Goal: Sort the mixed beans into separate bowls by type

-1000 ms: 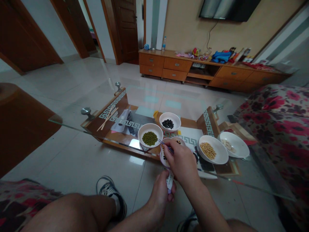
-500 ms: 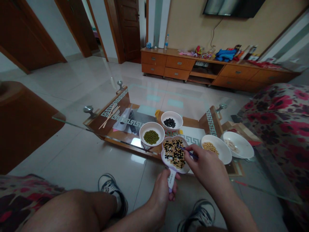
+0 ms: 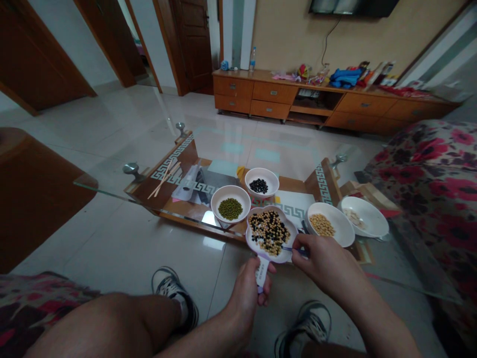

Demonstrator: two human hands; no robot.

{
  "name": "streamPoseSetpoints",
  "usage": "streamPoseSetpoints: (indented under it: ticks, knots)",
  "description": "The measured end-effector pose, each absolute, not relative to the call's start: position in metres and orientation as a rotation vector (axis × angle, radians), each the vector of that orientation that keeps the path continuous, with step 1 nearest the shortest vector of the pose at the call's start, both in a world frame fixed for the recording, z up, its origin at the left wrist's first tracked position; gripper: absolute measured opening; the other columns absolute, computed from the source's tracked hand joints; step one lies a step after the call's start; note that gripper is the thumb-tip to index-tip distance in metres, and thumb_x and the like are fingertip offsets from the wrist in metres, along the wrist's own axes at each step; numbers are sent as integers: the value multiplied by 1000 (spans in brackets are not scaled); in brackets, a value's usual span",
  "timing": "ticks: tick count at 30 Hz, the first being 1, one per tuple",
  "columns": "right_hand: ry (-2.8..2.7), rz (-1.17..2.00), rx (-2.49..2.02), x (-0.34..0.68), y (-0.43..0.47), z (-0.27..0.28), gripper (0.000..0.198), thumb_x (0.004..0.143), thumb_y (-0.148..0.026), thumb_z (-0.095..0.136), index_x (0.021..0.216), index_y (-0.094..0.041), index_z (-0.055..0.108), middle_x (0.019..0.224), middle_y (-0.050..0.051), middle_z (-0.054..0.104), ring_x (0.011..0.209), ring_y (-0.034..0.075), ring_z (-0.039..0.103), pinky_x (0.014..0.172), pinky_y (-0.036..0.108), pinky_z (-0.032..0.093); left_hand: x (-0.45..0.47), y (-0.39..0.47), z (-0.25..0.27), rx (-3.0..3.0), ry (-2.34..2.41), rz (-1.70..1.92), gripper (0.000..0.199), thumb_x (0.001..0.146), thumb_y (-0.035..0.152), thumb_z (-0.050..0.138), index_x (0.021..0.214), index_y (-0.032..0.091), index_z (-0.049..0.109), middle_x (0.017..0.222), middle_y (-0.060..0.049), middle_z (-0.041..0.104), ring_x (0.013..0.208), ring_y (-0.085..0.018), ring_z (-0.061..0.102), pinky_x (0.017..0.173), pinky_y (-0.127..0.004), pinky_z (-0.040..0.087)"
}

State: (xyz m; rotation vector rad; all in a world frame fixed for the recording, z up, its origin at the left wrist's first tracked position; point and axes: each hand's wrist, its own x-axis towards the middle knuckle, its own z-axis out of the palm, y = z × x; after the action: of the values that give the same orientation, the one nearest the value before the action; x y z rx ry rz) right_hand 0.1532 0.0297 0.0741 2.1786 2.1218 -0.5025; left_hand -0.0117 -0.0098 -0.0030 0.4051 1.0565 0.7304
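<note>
My left hand (image 3: 250, 283) is wrapped round the short handle of a white-and-purple scalloped dish (image 3: 292, 248). Mixed beans (image 3: 269, 229), pale yellow and black with a few green ones, lie spread in it. My right hand (image 3: 316, 258) pinches slim dark-blue tweezers (image 3: 298, 251), whose tip is among the beans at the dish's lower right. Behind the dish stand a white bowl of green mung beans (image 3: 230, 209) and a white bowl of black beans (image 3: 258, 186). To the right, one white bowl holds yellow soybeans (image 3: 322, 224); another holds whitish flat pieces (image 3: 353, 218).
The bowls stand on a glass coffee table (image 3: 108, 186) with a wooden shelf below. Wooden chopsticks (image 3: 164, 180) and papers (image 3: 192, 184) lie to the left. A flower-patterned sofa (image 3: 436, 169) is at the right, and a cluttered TV cabinet (image 3: 274, 93) lines the wall.
The tweezers' tip has moved from the middle of the beans toward the dish's lower right edge. My left hand still holds the handle. The whole view has shifted slightly.
</note>
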Motion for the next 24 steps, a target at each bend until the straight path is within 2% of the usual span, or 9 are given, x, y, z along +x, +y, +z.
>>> streamPoseSetpoints:
  ticks: [24]
  knots:
    - [2217, -470, 2113, 149, 32, 66, 16, 80, -30, 57, 78, -25, 71, 72, 3, 69, 62, 16, 62, 51, 24, 31, -12, -11, -8, 385, 1062, 719, 42, 80, 49, 40, 83, 14, 62, 48, 5, 41, 40, -8, 27, 45, -25, 24]
